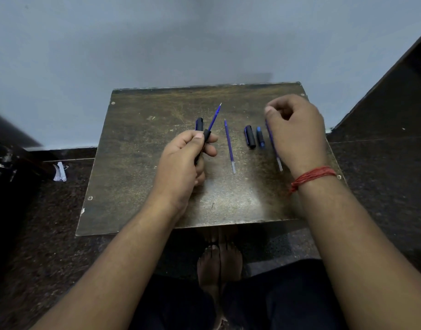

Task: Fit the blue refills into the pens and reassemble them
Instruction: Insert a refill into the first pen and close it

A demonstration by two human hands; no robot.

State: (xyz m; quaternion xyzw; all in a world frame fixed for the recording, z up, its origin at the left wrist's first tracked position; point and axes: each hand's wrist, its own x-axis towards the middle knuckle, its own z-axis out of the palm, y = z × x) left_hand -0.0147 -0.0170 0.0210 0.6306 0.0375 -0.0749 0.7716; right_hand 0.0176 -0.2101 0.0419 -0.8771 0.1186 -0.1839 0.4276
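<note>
Head view: left hand (181,163) grips a black pen barrel (203,145) with a blue refill (214,119) sticking out, long axis tilted, tip toward 1 o'clock, over the table (138,163). A black cap (199,123) lies just behind it at 11 o'clock. Loose refill (229,146) lies at centre, tip toward 12. At 3 o'clock of it: second cap (250,136), small blue piece (260,137). Right hand (297,132) hovers curled, blurred; cannot tell whether it holds anything. It partly hides a third refill (277,158).
</note>
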